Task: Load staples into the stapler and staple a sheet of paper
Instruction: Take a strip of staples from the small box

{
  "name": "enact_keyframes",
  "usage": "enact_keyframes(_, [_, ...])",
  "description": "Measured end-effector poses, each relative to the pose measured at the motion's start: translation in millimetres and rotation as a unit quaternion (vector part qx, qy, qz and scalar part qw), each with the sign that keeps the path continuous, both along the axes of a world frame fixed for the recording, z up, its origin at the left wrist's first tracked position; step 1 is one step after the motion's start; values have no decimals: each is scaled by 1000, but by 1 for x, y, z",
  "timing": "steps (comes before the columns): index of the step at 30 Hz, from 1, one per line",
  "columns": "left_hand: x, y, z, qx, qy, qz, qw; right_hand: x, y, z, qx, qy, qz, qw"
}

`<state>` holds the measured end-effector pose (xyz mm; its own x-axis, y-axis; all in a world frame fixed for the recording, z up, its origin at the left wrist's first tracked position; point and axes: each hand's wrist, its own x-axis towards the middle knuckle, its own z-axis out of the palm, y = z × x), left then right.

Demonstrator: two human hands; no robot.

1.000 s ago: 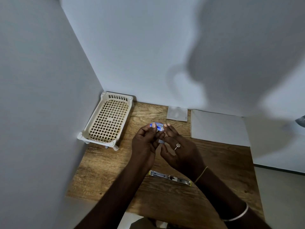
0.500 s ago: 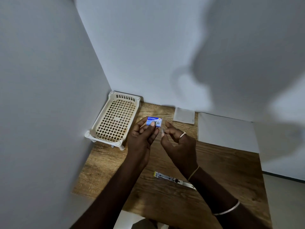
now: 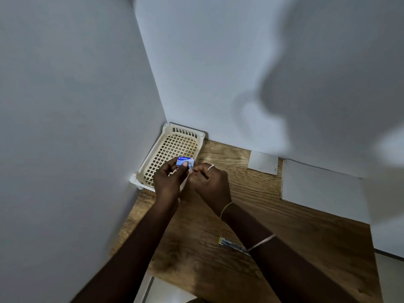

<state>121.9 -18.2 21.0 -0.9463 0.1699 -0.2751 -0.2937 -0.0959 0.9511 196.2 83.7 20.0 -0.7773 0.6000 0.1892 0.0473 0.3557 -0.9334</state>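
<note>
Loading was the step in hand. The left hand (image 3: 169, 182) held a small blue cardboard box of staples (image 3: 184, 161) between thumb and fingers, raised over the near end of the cream plastic lattice basket (image 3: 183, 130). The right hand (image 3: 213, 184) pinched the right end of this box; whether a strip was already out, I could not tell. The slim blue-and-yellow stapler (image 3: 231, 244) lay on the wooden table (image 3: 273, 226), partly under the right forearm (image 3: 251, 224); the white sheet of paper (image 3: 323, 189) lay well apart from it, at the far right. The next move probably called for drawing one strip out and carrying it to the stapler.
</note>
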Motion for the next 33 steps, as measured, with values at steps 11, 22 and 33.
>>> enact_keyframes(11, [-60, -23, -34, -225, -19, -24, 974, -59, -26, -40, 13, -145, 40, 989])
enact_keyframes(22, [-68, -25, -32, -383, 94, -100, 914, -68, -30, -47, 158, -217, 76, 960])
enact_keyframes(33, [-57, -29, -14, -405, 183, -69, 893, -37, -4, -22, 139, -143, 33, 979])
